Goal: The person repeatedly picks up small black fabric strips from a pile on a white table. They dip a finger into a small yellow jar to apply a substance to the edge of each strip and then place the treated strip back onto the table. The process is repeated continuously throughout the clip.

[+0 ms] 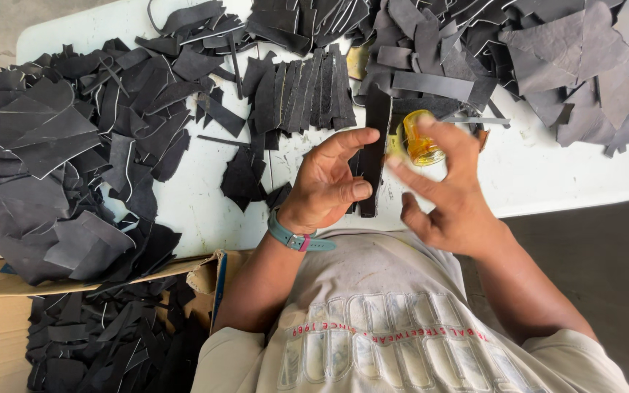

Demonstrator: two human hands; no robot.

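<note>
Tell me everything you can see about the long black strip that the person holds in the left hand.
The long black strip is a narrow, flat piece of dark, matte material that looks like leather. It stands nearly upright in the picture, slightly tilted, over the white table. The left hand grips its left edge, thumb near the lower part. The right hand is just beside it, fingers spread, in front of a small yellow container. Its upper end reaches the pile of similar black pieces.

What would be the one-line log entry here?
left hand: holds black strip | right hand: open, by yellow bottle | white table
</note>
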